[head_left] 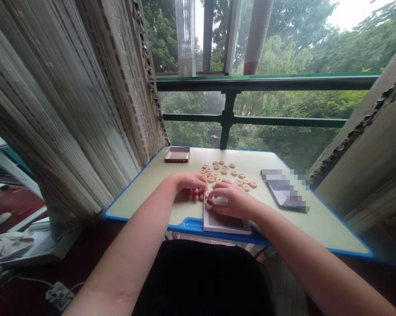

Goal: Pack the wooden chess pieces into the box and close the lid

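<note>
Inside the shallow white-rimmed box (211, 228) at the table's near edge, round xiangqi pieces sit along the left wall. My right hand (232, 199) reaches over the box, thumb and fingers closed around a xiangqi piece (209, 203). Just left of the box, my left hand (192, 183) has its fingers curled, the fingertips close to another piece (207, 193) at the corner. Whatever lies between the left fingertips is hidden. Beyond both hands, several loose pale pieces with red or dark characters (225, 171) are scattered on the table.
The cream table (137, 197) has a blue edge and a blue recess (190, 224) beside the box. A brown-edged tray (177, 155) sits at the back left. A dark-edged flat object, partly pixelated (282, 189), lies right. Curtains (119, 87) and a green railing (267, 83) border the table.
</note>
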